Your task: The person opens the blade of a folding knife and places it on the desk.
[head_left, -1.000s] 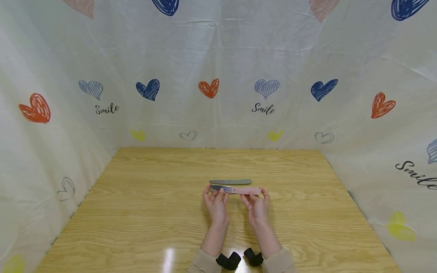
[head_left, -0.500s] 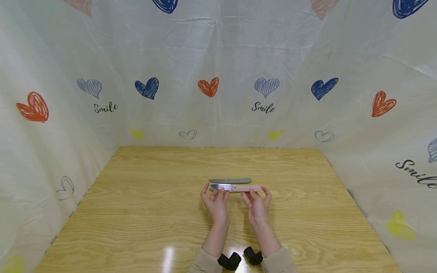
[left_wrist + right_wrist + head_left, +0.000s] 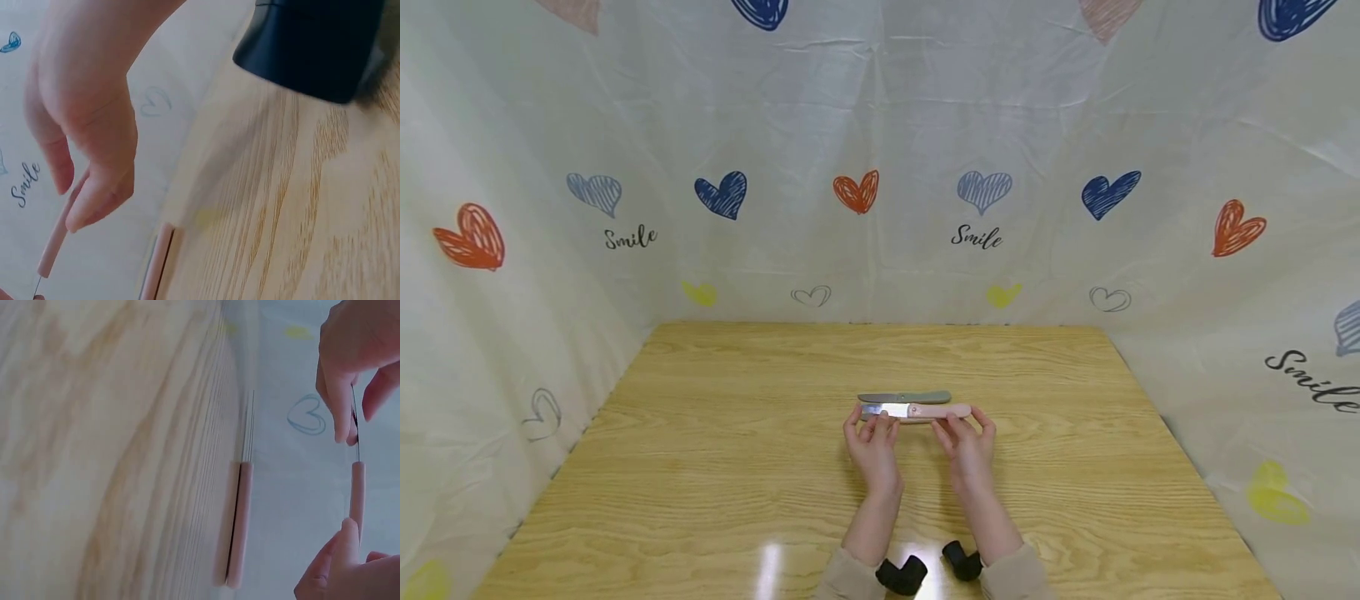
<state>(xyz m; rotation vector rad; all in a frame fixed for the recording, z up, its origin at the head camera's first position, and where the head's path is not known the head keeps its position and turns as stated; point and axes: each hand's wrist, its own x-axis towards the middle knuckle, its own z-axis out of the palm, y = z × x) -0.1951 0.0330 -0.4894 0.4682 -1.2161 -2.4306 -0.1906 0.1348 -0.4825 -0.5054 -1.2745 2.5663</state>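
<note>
A table knife with a pink handle point(image 3: 940, 411) and a shiny blade is held level above the table, blade toward the left. My left hand point(image 3: 875, 467) pinches the blade; in the right wrist view its fingers point(image 3: 342, 406) straddle the metal. The handle's end is held by the fingertips of my right hand point(image 3: 972, 462). Below the raised knife, a second pink-handled knife point(image 3: 240, 525) lies on the table, mostly covered in the head view. Just beyond it rests a knife with a grey-green handle point(image 3: 928, 397), parallel to the others.
The wooden table point(image 3: 737, 467) reaches back to a white cloth point(image 3: 917, 125) printed with hearts and "Smile". Black angled wrist devices point(image 3: 904, 575) sit at both beige sleeves point(image 3: 1015, 575).
The held knife has tilted slightly, and its blade now catches bright light where it looked dark before. Both hands keep their hold with only small finger shifts. The knives on the table have not moved.
</note>
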